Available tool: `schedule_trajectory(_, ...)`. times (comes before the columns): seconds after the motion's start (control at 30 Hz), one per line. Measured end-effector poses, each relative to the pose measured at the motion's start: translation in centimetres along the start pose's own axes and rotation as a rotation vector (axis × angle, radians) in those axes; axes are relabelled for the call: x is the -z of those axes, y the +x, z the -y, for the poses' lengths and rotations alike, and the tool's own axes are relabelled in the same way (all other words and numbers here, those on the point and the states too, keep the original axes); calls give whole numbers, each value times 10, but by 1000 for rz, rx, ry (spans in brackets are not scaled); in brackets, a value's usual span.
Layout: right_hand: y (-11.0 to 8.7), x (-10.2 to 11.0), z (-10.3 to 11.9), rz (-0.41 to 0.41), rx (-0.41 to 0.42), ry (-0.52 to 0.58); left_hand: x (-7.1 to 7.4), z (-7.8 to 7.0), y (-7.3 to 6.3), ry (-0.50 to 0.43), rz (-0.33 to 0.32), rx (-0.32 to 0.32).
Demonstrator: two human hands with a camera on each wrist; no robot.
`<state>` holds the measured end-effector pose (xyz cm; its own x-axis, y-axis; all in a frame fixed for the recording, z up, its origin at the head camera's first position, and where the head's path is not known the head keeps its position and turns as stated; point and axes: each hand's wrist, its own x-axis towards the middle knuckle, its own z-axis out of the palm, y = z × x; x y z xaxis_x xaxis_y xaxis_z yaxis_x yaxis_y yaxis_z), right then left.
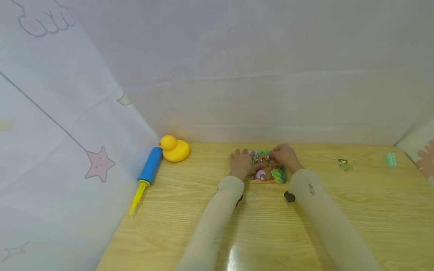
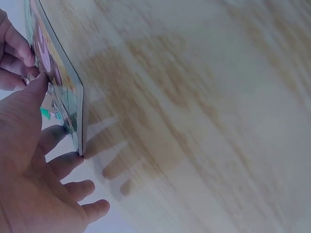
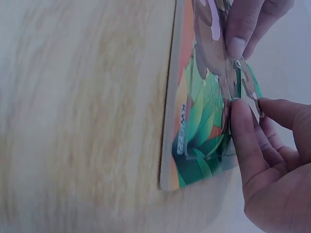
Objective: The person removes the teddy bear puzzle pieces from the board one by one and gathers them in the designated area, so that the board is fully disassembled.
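Observation:
A jigsaw puzzle board [image 1: 262,176] with a brown bear and green leaves lies flat on the wooden table. My right hand [image 1: 284,156] is over its upper right part. In the right wrist view, the thumb and fingers of that hand pinch a puzzle piece [image 3: 250,87], tilted up from the picture. My left hand [image 1: 241,164] rests at the board's left side with its fingers spread. Its thumb [image 2: 36,90] reaches over the picture towards the right hand's fingertips, while other fingertips touch the board's edge in the left wrist view.
Several loose puzzle pieces [image 1: 345,165] lie to the right on the table [image 1: 264,233]. Beyond them is a small pale green bumpy object [image 1: 391,159]. At the left are a yellow rubber duck [image 1: 176,149] and a blue and yellow hand pump [image 1: 150,167]. A white cloth wall [image 1: 237,109] borders the back.

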<state>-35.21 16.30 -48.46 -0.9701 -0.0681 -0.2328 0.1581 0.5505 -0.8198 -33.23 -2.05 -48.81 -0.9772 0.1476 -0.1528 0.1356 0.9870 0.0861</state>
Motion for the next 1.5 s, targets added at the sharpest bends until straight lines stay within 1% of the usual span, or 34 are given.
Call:
schedule_trajectory(0.13, 1, -3, -2, 26, -36, 144, 0, -1, 0, 21, 9, 0)
schedule_trajectory(0.4, 3, -5, 0, 48, -67, 246, -2, -2, 5, 37, 7, 6)
schedule_trajectory(0.53, 5, -4, -1, 56, -64, 276, -1, -3, 6, 51, 1, 6)
schedule_trajectory(0.67, 4, -4, -5, 59, -59, 314, -2, -4, 5, 60, 2, 3)
schedule_trajectory(0.83, 2, 0, -15, 69, -49, 392, -2, -4, 2, 46, 11, -3)
schedule_trajectory(1.0, 1, 12, -23, 88, -43, 480, -3, -3, 1, 30, 8, -7)
schedule_trajectory(1.2, -5, 34, -29, 112, -87, 616, -3, -1, 2, 26, 1, -5)
schedule_trajectory(1.37, -14, 54, -36, 99, -134, 733, -3, -1, 3, 29, -3, -12)
schedule_trajectory(1.5, -19, 68, -49, 90, -130, 800, -3, -1, 3, 27, -4, -18)
